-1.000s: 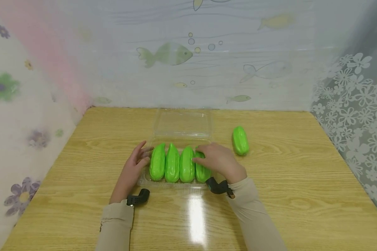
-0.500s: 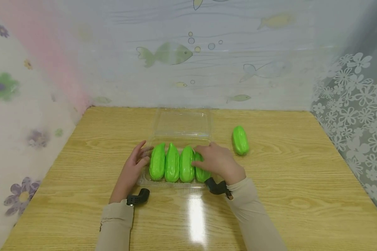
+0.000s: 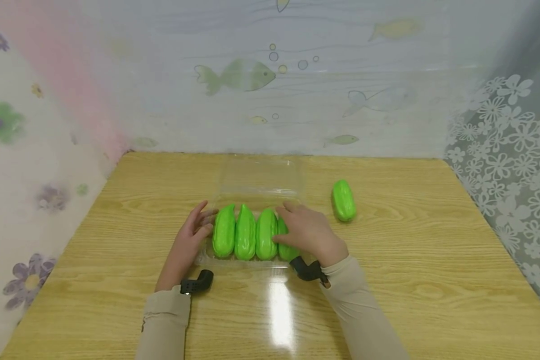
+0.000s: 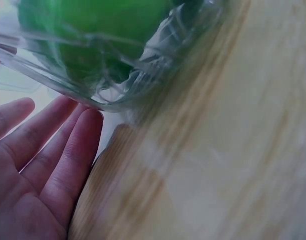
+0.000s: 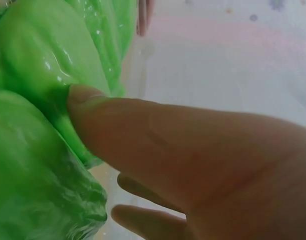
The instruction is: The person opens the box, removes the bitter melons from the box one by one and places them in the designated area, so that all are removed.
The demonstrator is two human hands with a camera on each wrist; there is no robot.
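Note:
Several glossy bright-green, ribbed, gourd-shaped vegetables stand side by side in a clear plastic clamshell box (image 3: 231, 263), its lid (image 3: 261, 175) laid back behind it. My left hand (image 3: 189, 240) rests at the box's left side with fingers extended; in the left wrist view its fingertips meet the clear wall. Over the rightmost vegetable (image 3: 288, 248) lies my right hand (image 3: 312, 230), partly hiding it. The right thumb (image 5: 143, 125) stretches across to press the neighbouring vegetable (image 3: 267, 235), while the other fingers reach towards its far end.
Another green vegetable (image 3: 344, 201) lies alone on the wooden table (image 3: 432, 250), right of the box. A wall sheet with fish drawings (image 3: 247, 75) borders the table's back, and flowered walls flank both sides.
My right hand has shifted slightly left over the rightmost vegetable, covering more of it. The left hand stays at the box's side. The head view has tilted very slightly.

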